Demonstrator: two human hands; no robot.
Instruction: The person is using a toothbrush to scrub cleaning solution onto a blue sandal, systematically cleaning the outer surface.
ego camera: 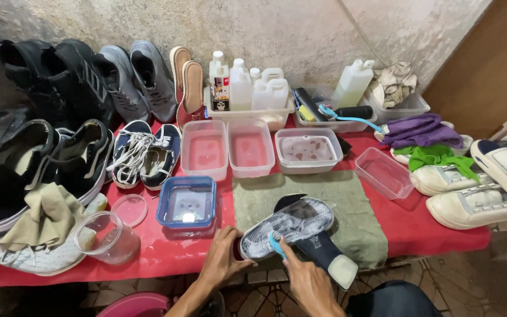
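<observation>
Scrubbing: right hand (309, 282) is wrapped around a blue-handled brush (275, 243), working its head on the lathered sole of the slide sandal (291, 223).
Left hand: left hand (223, 261), fingers curled, clamps the sandal's heel end at 9 o'clock of the brush.
Sandal: sole up, partly on the green towel (347, 205), its dark strap hanging over the table's near edge.
Doing it well: I judge short strokes with a firm left-hand hold keep the sandal from sliding off that edge.
Edges: red table (159, 252) drops away just under the hands.
Room: blue-rimmed water tub (187, 202) sits close at 10 o'clock; clear tubs (247, 149) line up at 12; white sneakers (459, 194) lie at 2 o'clock; towel at 1 o'clock offers open space.
</observation>
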